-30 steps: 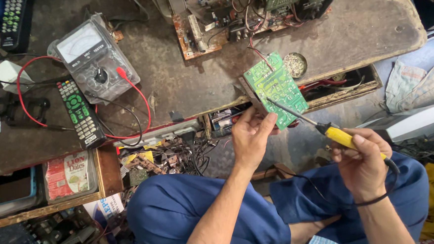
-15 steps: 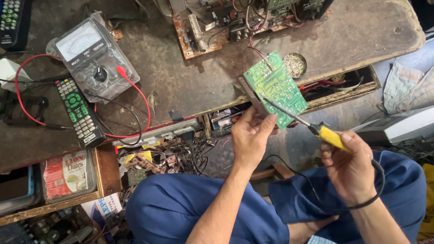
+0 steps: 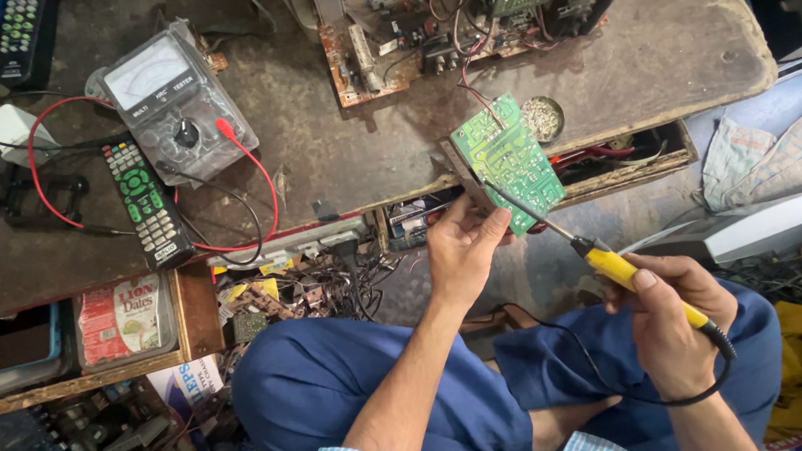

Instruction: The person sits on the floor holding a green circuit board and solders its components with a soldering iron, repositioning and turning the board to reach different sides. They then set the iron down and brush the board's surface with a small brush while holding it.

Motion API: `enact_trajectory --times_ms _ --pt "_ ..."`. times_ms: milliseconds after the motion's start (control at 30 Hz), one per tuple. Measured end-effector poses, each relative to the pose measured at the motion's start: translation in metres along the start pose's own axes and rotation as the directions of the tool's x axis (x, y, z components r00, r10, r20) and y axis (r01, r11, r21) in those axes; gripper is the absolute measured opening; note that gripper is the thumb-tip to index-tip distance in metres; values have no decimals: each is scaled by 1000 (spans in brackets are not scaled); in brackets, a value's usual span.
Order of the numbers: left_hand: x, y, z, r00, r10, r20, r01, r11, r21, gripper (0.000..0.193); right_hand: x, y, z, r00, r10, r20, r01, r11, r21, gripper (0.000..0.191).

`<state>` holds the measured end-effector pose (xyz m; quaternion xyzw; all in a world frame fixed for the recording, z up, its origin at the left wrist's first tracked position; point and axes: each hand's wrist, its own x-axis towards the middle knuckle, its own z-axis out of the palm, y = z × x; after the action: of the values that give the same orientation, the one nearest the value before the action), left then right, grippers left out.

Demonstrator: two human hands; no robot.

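My left hand [image 3: 459, 248] grips the lower edge of a green circuit board [image 3: 507, 160], holding it tilted at the front edge of the worn workbench [image 3: 342, 155]. My right hand [image 3: 669, 317] holds a soldering iron with a yellow handle [image 3: 615, 267]; its thin metal tip rests on the board's lower left part. A black cord runs from the iron's rear in a loop over my lap. Red wires lead from the board's top to a larger brown chassis board [image 3: 409, 33] further back on the bench.
A grey analog multimeter [image 3: 175, 105] with red and black leads lies at the left, a black remote [image 3: 148, 204] beside it. A small round tin [image 3: 542, 117] sits next to the board. Under the bench: tangled wires [image 3: 330, 275], a red packet [image 3: 122, 318]. Cloth [image 3: 763, 156] lies at right.
The soldering iron's tip has stayed on the board while my right hand shifted slightly left and closer. The left hand keeps its hold on the board.
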<state>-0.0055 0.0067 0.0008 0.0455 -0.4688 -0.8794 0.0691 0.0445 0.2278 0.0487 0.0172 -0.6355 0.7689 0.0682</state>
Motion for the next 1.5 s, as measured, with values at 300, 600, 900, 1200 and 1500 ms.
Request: enact_trajectory --times_ms 300,600,900,1200,1500 --pt "1 -1 -1 1000 15 7 -15 999 39 38 0 -38 16 967 -190 170 249 843 -477 15" --pt "2 1 0 1000 25 9 -26 999 37 39 6 -73 43 828 -359 430 560 557 -613 23" --pt "3 0 0 1000 20 16 -20 1000 21 37 5 -67 37 827 -408 387 561 571 -599 20" --pt "2 -2 0 999 32 16 -32 999 7 35 4 -65 31 835 -371 407 550 577 -603 20" --pt "3 0 1 1000 15 10 -15 1000 7 36 9 -66 36 839 -366 403 544 596 -590 18"
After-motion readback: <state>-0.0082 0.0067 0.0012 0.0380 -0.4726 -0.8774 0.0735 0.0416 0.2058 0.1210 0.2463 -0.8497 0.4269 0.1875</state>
